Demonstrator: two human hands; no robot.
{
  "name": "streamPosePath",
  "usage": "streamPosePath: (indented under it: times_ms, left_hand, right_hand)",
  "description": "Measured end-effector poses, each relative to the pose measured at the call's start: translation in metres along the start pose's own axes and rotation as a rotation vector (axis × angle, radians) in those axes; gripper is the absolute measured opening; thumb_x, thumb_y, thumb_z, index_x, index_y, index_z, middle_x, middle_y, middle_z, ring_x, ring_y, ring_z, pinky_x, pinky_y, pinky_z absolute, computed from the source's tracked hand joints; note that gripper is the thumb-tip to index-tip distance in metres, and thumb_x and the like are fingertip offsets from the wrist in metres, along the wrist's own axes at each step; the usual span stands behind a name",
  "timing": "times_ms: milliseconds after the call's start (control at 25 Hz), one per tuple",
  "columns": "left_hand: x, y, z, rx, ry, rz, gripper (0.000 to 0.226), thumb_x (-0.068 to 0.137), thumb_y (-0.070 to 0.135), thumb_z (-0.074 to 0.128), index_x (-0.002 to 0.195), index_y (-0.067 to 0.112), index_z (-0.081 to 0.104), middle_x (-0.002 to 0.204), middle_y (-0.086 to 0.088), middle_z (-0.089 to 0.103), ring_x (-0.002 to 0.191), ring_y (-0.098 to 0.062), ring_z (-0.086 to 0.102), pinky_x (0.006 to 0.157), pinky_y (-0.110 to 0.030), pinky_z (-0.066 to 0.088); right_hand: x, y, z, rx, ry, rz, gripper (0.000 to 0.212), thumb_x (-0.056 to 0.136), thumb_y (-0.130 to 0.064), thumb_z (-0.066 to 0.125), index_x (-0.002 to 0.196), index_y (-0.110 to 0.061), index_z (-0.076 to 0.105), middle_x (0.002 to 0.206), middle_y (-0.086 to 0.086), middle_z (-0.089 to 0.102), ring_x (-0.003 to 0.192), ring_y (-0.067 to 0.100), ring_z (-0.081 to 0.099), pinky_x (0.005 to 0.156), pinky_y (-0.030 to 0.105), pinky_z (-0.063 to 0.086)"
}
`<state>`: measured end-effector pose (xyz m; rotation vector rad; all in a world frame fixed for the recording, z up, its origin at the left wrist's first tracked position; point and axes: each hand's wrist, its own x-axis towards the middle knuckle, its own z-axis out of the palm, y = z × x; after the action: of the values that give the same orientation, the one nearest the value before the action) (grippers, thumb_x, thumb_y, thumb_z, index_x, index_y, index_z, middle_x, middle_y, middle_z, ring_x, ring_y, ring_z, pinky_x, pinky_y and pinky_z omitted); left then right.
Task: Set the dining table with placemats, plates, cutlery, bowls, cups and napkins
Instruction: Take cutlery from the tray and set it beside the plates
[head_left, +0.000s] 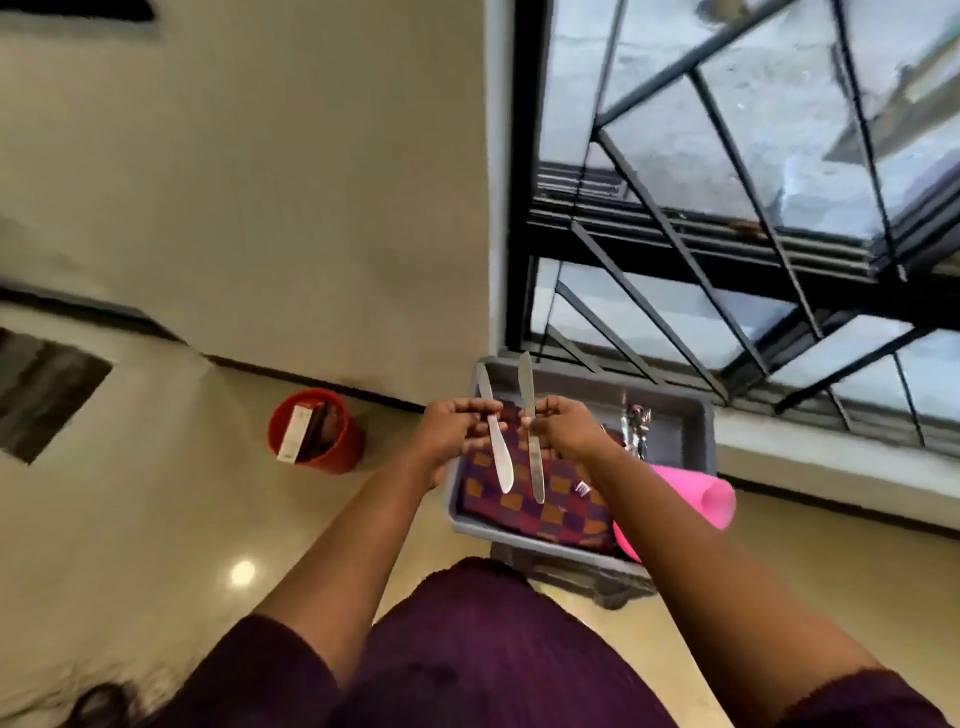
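My left hand (451, 432) pinches a silver table knife (496, 441) by its middle. In my right hand (563, 427) a second silver knife (532, 431) is pinched the same way. Both knives stand nearly upright, side by side, above a grey plastic tub (696, 415). Inside the tub lies a folded checked cloth in purple and orange (524, 501). A bunch of cutlery (636, 428) stands at the tub's right side. Pink plastic cups (711, 501) lie on their side at the tub's right edge.
A red bucket (317, 431) holding a box stands on the tiled floor to the left of the tub. A barred window (727, 208) fills the right of the view, above a cream wall. My purple-clad lap is at the bottom.
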<state>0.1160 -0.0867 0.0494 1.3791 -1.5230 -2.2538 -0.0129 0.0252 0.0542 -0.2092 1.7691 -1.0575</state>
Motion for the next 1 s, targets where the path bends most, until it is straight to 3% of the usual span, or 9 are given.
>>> streamPosePath:
  times_ms: [240, 320, 400, 560, 640, 760, 840, 920, 1000]
  left_hand:
    - [-0.062, -0.029, -0.037, -0.095, 0.236, 0.165, 0.024, 0.080, -0.009, 0.069, 0.103, -0.001, 0.067, 0.088, -0.008, 0.070, 0.079, -0.011, 0.068, 0.070, -0.016, 0.054]
    - [-0.078, -0.045, -0.048, -0.181, 0.302, 0.179, 0.010, 0.085, 0.003, 0.069, 0.095, 0.001, 0.069, 0.077, -0.003, 0.069, 0.070, -0.009, 0.067, 0.071, -0.020, 0.054]
    - [-0.096, -0.062, -0.062, -0.280, 0.407, 0.148, 0.014, 0.090, 0.020, 0.066, 0.083, 0.009, 0.071, 0.070, -0.001, 0.065, 0.064, -0.010, 0.062, 0.072, -0.024, 0.053]
    - [-0.134, -0.102, -0.090, -0.559, 0.581, 0.091, 0.015, 0.092, 0.022, 0.064, 0.086, 0.010, 0.070, 0.080, -0.002, 0.070, 0.070, -0.011, 0.065, 0.069, -0.024, 0.055]
    - [-0.155, -0.121, -0.101, -0.648, 0.647, 0.101, 0.008, 0.091, 0.013, 0.065, 0.086, 0.007, 0.066, 0.084, -0.004, 0.072, 0.068, -0.012, 0.069, 0.069, -0.026, 0.059]
    - [-0.189, -0.153, -0.125, -0.761, 0.775, 0.120, 0.017, 0.090, 0.009, 0.066, 0.075, 0.005, 0.057, 0.093, -0.010, 0.069, 0.064, -0.014, 0.066, 0.070, -0.028, 0.060]
    - [-0.211, -0.174, -0.145, -0.807, 0.851, 0.120, 0.010, 0.089, 0.008, 0.066, 0.089, 0.000, 0.060, 0.093, -0.012, 0.067, 0.064, -0.014, 0.066, 0.067, -0.027, 0.059]
    - [-0.231, -0.188, -0.164, -0.837, 0.890, 0.132, 0.016, 0.090, 0.006, 0.065, 0.105, 0.002, 0.064, 0.090, -0.007, 0.070, 0.068, -0.014, 0.068, 0.066, -0.027, 0.058]
    - [-0.254, -0.201, -0.192, -0.865, 0.951, 0.137, 0.019, 0.091, 0.005, 0.063, 0.109, 0.007, 0.067, 0.090, -0.005, 0.072, 0.073, -0.015, 0.070, 0.068, -0.028, 0.057]
  right_hand:
    - [-0.011, -0.018, 0.051, -0.209, -0.193, -0.125, 0.016, 0.097, -0.004, 0.051, 0.102, -0.013, 0.064, 0.074, 0.006, 0.059, 0.054, 0.010, 0.052, 0.046, 0.019, 0.042]
    - [-0.017, -0.015, 0.075, -0.254, -0.295, -0.175, 0.019, 0.100, -0.010, 0.049, 0.102, -0.019, 0.066, 0.073, 0.005, 0.055, 0.057, 0.010, 0.046, 0.052, 0.021, 0.038]
    - [-0.024, -0.008, 0.103, -0.251, -0.419, -0.176, 0.023, 0.102, -0.013, 0.045, 0.102, -0.020, 0.066, 0.073, 0.004, 0.053, 0.062, 0.012, 0.044, 0.056, 0.023, 0.035]
    - [-0.038, 0.008, 0.158, -0.358, -0.580, -0.173, 0.027, 0.100, -0.006, 0.046, 0.097, -0.022, 0.068, 0.078, 0.005, 0.060, 0.068, 0.014, 0.051, 0.064, 0.026, 0.041]
    - [-0.046, 0.018, 0.184, -0.384, -0.651, -0.141, 0.021, 0.099, -0.004, 0.047, 0.097, -0.014, 0.066, 0.078, 0.007, 0.061, 0.070, 0.016, 0.054, 0.066, 0.028, 0.045]
    - [-0.061, 0.034, 0.234, -0.470, -0.770, -0.065, 0.016, 0.098, 0.000, 0.046, 0.107, -0.001, 0.059, 0.078, 0.011, 0.060, 0.068, 0.018, 0.057, 0.062, 0.028, 0.049]
    - [-0.073, 0.042, 0.272, -0.546, -0.843, -0.022, 0.014, 0.098, 0.001, 0.046, 0.105, -0.002, 0.059, 0.081, 0.013, 0.061, 0.072, 0.021, 0.059, 0.065, 0.030, 0.052]
    - [-0.085, 0.045, 0.309, -0.620, -0.890, -0.004, 0.016, 0.097, 0.001, 0.048, 0.107, -0.002, 0.059, 0.086, 0.015, 0.064, 0.077, 0.023, 0.063, 0.072, 0.034, 0.054]
    - [-0.100, 0.051, 0.356, -0.717, -0.942, -0.010, 0.018, 0.095, 0.002, 0.050, 0.109, 0.000, 0.060, 0.090, 0.017, 0.066, 0.079, 0.024, 0.065, 0.071, 0.035, 0.056]
